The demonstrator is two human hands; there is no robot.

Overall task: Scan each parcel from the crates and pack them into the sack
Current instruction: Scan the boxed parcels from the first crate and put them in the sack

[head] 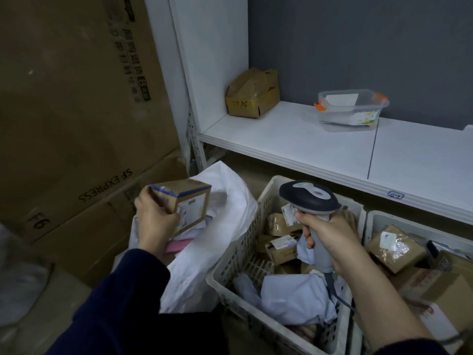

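My left hand (156, 221) gripped a small taped carton (190, 203) by its end, just above the open mouth of the white sack (230, 216). My right hand (330, 242) was wrapped round the barcode scanner (309, 198) handle, over the nearer of 2 crates (243, 252). I judged the carton's label should face the scanner head squarely before it dropped in.

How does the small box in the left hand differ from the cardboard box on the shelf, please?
The small box is neat with blue-taped edges; the shelf box is crumpled, flaps loose. The small box carries a printed label; the shelf box has handwritten digits. The left hand holds the small box over the white sack; the shelf box sits on the shelf. Both are brown cardboard.
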